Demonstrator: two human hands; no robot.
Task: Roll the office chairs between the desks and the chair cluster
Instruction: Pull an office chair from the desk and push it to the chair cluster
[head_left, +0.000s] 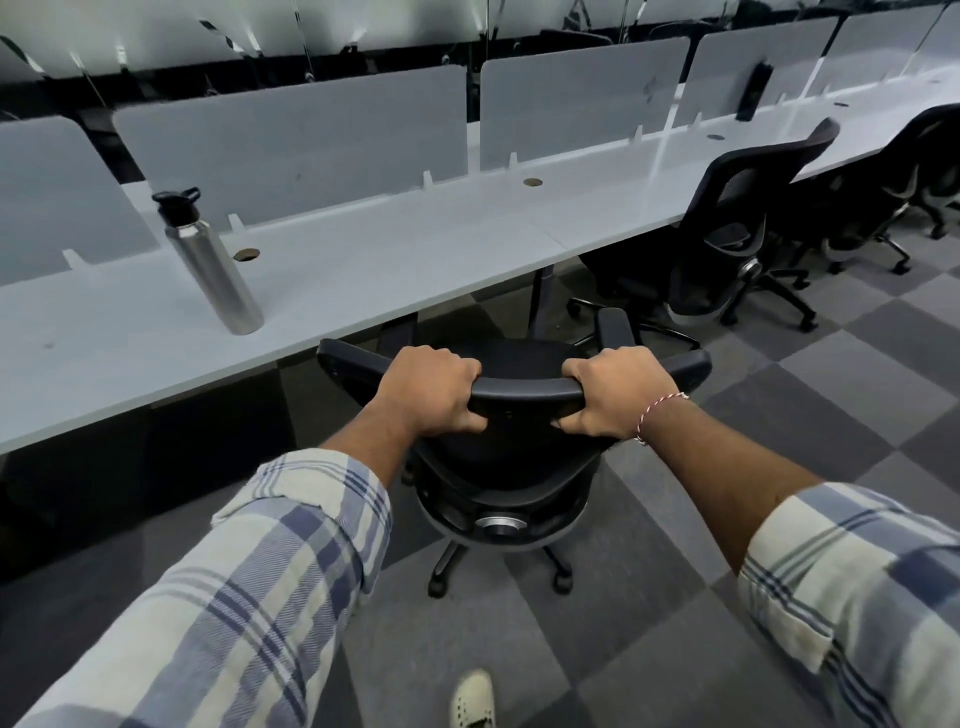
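L hand (434, 392) & R hand (613, 395) both grip the top rail of the office chair (524, 387) backrest; fingers (460, 366) curl over the rail's far side, thumbs underneath, so both are holding the chair. Chair stands on the carpet floor (675, 597) just short of the tabletop (363, 270) edge, seat toward the desk, backrest toward the person; R armrest (615, 327) is near that edge; touching or not, can't tell. Prob. the chair is being rolled in or out at this desk; can't tell which.

Risks: armrests look abt level w/ the tabletop edge; a straight push could knock them into it instead of sliding under; the jolt would shake the steel bottle (213, 265) standing upright near the edge; tall & narrow, so prob. tips easily. Castors (561, 582) may drag or swivel on carpet tiles; chair could veer R toward the neighbouring chair (737, 223) parked at the desk & tangle bases. Grip is high; a hard shove w/ a snagged castor would tilt the chair fwd rather than roll it. Shoe (472, 699) is near behind the base; pulling back risks a castor over the toes.
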